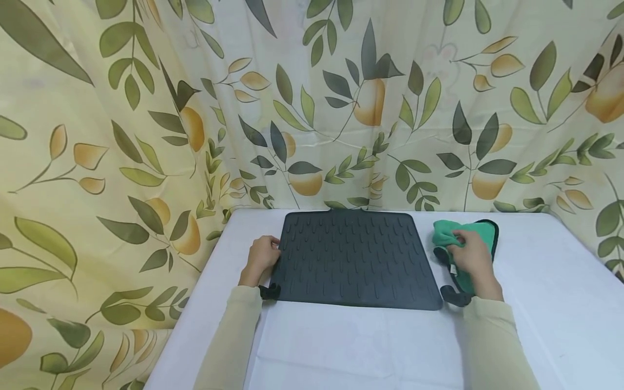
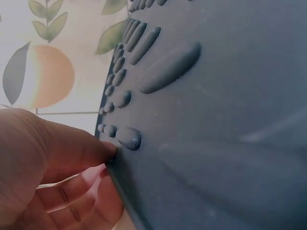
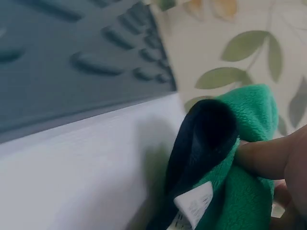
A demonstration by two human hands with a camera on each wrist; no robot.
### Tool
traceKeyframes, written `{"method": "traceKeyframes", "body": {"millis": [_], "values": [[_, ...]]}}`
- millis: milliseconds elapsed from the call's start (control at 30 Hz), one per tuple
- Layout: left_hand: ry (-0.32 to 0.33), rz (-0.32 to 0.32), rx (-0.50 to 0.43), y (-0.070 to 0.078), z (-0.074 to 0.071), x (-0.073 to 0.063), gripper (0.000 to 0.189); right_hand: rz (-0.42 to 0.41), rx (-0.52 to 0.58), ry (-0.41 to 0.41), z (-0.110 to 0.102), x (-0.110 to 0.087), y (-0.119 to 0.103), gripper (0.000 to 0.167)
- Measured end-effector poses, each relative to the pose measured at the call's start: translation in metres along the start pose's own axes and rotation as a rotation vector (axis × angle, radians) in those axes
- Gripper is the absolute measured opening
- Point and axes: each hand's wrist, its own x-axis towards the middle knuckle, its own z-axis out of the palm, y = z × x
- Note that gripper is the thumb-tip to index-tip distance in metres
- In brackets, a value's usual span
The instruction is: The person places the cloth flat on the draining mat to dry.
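A dark grey mat (image 1: pixel 353 260) with rows of raised oblong bumps lies on the white table, its left edge raised a little in the left wrist view. My left hand (image 1: pixel 264 253) pinches that edge between thumb and fingers, with the thumb (image 2: pixel 103 151) on the bumped face. To the right of the mat, my right hand (image 1: pixel 472 254) grips a bunched green cloth (image 1: pixel 482 233) with black edging. A white label (image 3: pixel 194 203) sticks out from the cloth in the right wrist view. Some of the right fingers are hidden behind the cloth.
The white tabletop (image 1: pixel 361 346) stretches in front of the mat and to both sides. Behind and to the left hangs a curtain (image 1: pixel 341 108) printed with leaves and fruit. Black wrist straps (image 1: pixel 455 296) sit at both sleeve ends.
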Motion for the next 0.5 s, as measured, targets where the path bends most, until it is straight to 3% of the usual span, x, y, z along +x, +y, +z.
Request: {"method": "traceKeyframes", "body": {"millis": [200, 500], "values": [[-0.005, 0.000, 0.004, 0.001, 0.001, 0.000, 0.031, 0.050, 0.103, 0.078, -0.016, -0.002, -0.021, 0.044], [-0.013, -0.003, 0.017, 0.003, 0.000, -0.001, 0.032, -0.018, 0.186, 0.108, -0.022, -0.005, -0.047, 0.039]]}}
